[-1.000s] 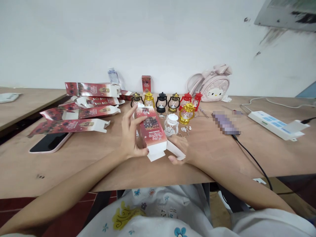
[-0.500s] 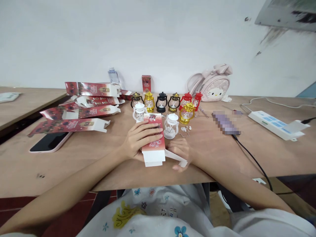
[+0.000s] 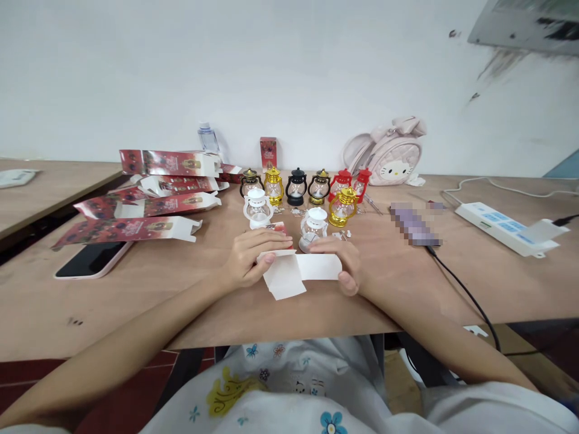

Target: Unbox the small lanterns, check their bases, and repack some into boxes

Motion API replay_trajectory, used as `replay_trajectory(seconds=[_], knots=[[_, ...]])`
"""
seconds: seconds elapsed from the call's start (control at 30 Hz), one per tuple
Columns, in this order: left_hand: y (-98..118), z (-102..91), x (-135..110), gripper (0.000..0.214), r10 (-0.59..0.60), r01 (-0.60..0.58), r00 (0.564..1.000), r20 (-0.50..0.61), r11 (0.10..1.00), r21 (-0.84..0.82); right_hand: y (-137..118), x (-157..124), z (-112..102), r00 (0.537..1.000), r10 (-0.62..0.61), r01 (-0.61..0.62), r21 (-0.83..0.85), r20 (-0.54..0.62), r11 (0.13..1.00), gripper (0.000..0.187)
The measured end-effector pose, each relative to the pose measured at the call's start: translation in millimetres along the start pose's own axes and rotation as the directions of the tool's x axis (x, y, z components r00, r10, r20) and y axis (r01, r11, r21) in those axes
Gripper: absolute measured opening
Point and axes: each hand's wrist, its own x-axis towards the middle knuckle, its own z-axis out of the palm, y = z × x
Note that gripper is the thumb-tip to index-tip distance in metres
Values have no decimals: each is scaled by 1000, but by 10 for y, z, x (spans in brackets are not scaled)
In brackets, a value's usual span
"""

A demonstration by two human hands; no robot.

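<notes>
My left hand (image 3: 251, 256) is wrapped around a small red and white cardboard box (image 3: 284, 278), its thumb against the near end. The box end faces me with its white flaps folded out, one pointing down and one to the right. Around the right flap my right hand (image 3: 341, 259) curves, fingers behind it and thumb in front. Just beyond the hands stand a white mini lantern (image 3: 313, 228) and another white lantern (image 3: 258, 209). A gold lantern (image 3: 342, 208) is at their right. Most of the box's printed side is hidden by my left hand.
Behind are a black lantern (image 3: 297, 188), several others and an upright red box (image 3: 268, 154). Flattened open boxes (image 3: 131, 230) lie left, over a phone (image 3: 93, 260). Rightward are a pink bag (image 3: 393, 160), a pixelated phone (image 3: 414, 225) and a power strip (image 3: 504, 228).
The box has tilted so its open end with unfolded flaps faces me. My right hand has moved up and forward to the right flap. My left hand has kept its hold.
</notes>
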Motion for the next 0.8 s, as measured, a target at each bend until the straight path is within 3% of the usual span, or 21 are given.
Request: replay_trajectory(seconds=[0.07, 0.17, 0.27, 0.4, 0.6, 0.7, 0.8], knots=[[11, -1, 6, 35, -12, 12, 1000, -2, 1000, -16, -19, 78, -33, 986, 62, -40, 143, -152, 989, 57], [27, -2, 15, 32, -3, 4, 1000, 12, 1000, -30, -18, 171, -116, 947, 193, -186, 53, -255, 981, 49], [41, 0, 18, 30, -10, 10, 1000, 5, 1000, -15, 24, 201, -186, 963, 213, -238, -156, -165, 959, 41], [46, 6, 10, 31, -36, 37, 999, -26, 999, 23, 90, 194, -160, 976, 218, -214, -297, -20, 931, 50], [62, -4, 7, 33, -27, 35, 996, -82, 994, 99, 102, 159, -74, 904, 350, -248, -365, 247, 897, 30], [89, -24, 19, 33, -32, 48, 993, -116, 989, 137, 107, 153, -51, 907, 362, -271, -362, 214, 892, 25], [117, -51, 24, 32, -76, 101, 986, -147, 981, 167, 97, 196, -79, 952, 288, -237, -348, 101, 907, 23]])
